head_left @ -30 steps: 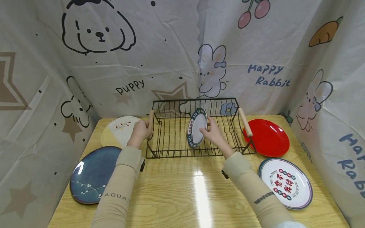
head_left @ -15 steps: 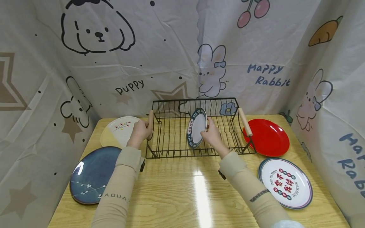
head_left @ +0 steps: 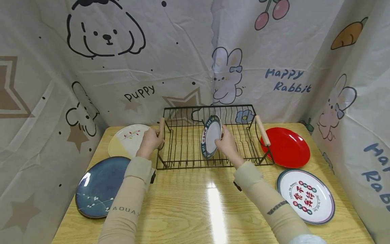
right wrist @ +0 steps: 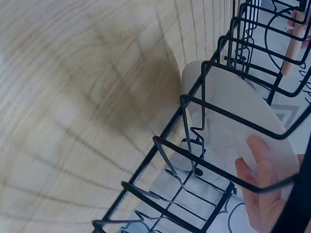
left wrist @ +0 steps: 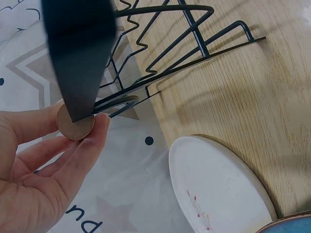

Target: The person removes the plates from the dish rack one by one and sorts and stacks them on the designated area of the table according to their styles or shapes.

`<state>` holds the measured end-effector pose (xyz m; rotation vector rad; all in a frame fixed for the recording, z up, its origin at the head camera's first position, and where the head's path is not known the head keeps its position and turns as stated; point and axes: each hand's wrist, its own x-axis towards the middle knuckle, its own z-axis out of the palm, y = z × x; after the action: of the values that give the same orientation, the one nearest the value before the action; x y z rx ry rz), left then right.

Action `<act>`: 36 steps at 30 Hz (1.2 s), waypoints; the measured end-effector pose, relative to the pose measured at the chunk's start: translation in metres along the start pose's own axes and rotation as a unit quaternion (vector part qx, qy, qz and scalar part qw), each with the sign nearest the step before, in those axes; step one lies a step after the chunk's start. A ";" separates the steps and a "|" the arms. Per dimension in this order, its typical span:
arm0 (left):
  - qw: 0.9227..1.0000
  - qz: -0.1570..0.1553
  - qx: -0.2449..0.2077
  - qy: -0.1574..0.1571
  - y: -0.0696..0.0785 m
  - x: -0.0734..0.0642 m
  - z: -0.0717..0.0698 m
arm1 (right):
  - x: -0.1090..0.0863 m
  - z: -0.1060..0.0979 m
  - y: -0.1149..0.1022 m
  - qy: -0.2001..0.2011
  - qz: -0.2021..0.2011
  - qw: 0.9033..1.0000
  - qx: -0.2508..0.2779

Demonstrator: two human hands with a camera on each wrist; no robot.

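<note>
A black wire dish rack (head_left: 186, 164) with wooden handles stands at the back of the table. My left hand (head_left: 149, 141) grips its left wooden handle (left wrist: 75, 127), fingers curled round the end in the left wrist view. Near the rack's middle, a white plate with a dark lettered rim (head_left: 211, 137) stands on edge among the wires. My right hand (head_left: 226, 142) pinches that plate by its right edge, thumb on the near face. In the right wrist view the fingers (right wrist: 262, 170) lie against the plate's pale side, partly behind the rack wires.
On the left lie a white-and-yellow plate (head_left: 125, 139) and a dark blue plate (head_left: 99, 186), close together. On the right are a red plate (head_left: 286, 147) and a white plate with red lettering (head_left: 304, 196). A printed cloth (head_left: 182, 51) surrounds the table (head_left: 182, 203) at back and sides.
My right hand and forearm have shifted slightly left along the plate's edge since the first frame. The plate and my left hand look unmoved.
</note>
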<state>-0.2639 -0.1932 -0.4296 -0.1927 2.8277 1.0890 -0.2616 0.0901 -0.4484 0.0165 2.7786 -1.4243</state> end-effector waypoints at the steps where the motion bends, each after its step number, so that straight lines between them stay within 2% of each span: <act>1: 1.000 0.001 0.000 0.000 0.000 0.000 0.000 | 0.000 -0.001 -0.001 0.002 -0.002 1.000 -0.002; 9: 1.000 0.000 0.006 0.000 0.001 0.000 0.001 | 0.002 -0.012 -0.006 0.010 -0.015 1.000 -0.005; 15: 1.000 0.001 0.003 -0.003 0.001 0.001 0.001 | 0.001 -0.028 -0.013 0.019 -0.050 0.998 -0.018; 21: 1.000 0.009 0.010 0.000 0.001 0.001 0.001 | -0.004 -0.050 -0.018 0.044 -0.111 0.992 -0.031; 28: 1.000 0.004 0.011 0.004 0.001 0.000 0.000 | -0.013 -0.078 -0.020 0.084 -0.172 0.981 -0.043; 36: 1.000 0.003 0.012 0.007 0.000 -0.001 0.000 | -0.033 -0.118 -0.017 0.128 -0.175 0.975 -0.050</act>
<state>-0.2630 -0.1928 -0.4293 -0.1894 2.8532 1.0591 -0.2305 0.1764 -0.3648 -0.3305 3.1877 -1.4349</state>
